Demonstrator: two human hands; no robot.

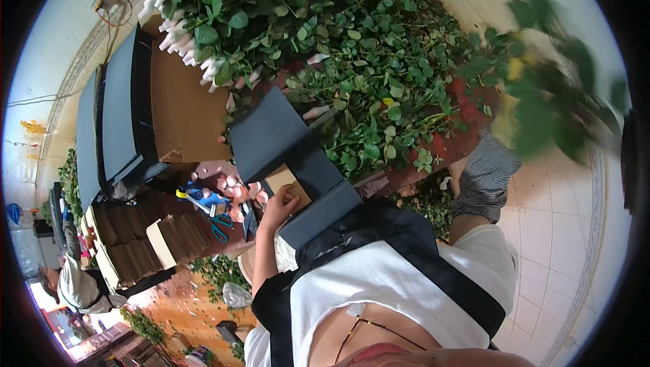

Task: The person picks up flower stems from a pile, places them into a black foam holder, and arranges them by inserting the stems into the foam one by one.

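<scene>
My left hand (280,206) is at the open dark grey box (315,177) in front of me. Its fingers are curled on a tan cardboard piece (278,176) inside the box. On the right, my right arm reaches out in a checked sleeve cover (485,181). My right hand (504,122) is smeared by motion and partly behind leaves, so its fingers do not show. A blurred leafy rose stem (545,99) hangs in the air at that hand and appears held by it.
Heaped roses (379,49) with white-wrapped heads cover the far table. To the left stand large dark boxes (118,110), cardboard stacks (176,238), teal scissors (220,226) and loose pink petals (233,187). Another person (80,286) is at the far left.
</scene>
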